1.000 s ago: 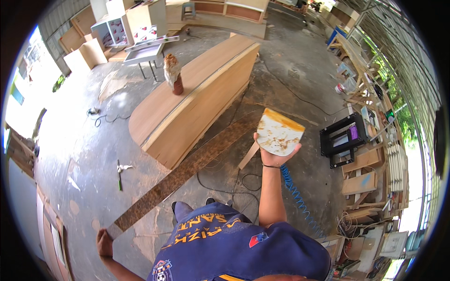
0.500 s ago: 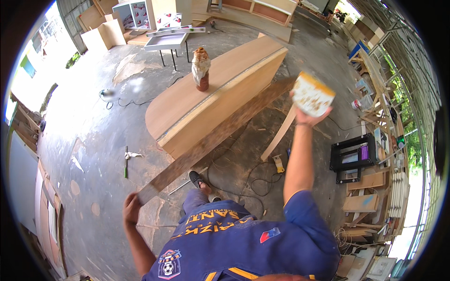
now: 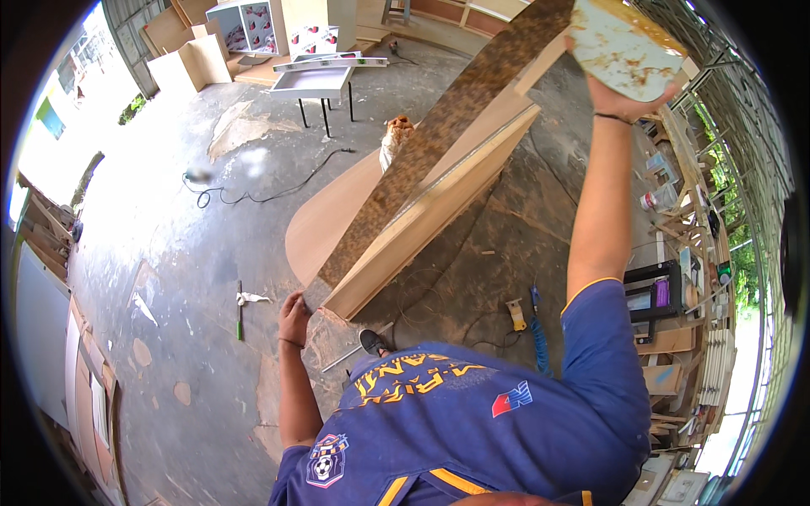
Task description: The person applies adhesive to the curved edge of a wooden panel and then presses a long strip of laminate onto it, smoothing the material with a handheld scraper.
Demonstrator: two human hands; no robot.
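Note:
My left hand (image 3: 294, 314) grips the near end of a long dark speckled laminate strip (image 3: 439, 126). The strip slants up and away over a long wooden panel with a rounded end (image 3: 337, 223), which lies on the concrete floor. My right hand (image 3: 620, 94) is raised high at the upper right, shut on a flat, glue-stained board (image 3: 624, 40) right beside the strip's far end. A stained bottle (image 3: 395, 139) stands on the panel, partly hidden behind the strip.
A white metal-legged frame table (image 3: 316, 80) stands beyond the panel, with a cable (image 3: 253, 196) trailing left of it. A small hand tool (image 3: 240, 304) lies by my left hand. A yellow tool (image 3: 516, 314), blue hose (image 3: 540, 341) and black machine (image 3: 654, 295) lie to the right.
The strip has come up from beside the panel and now slants over it. My right hand rose higher with the board. My left hand moved in and took the strip's near end.

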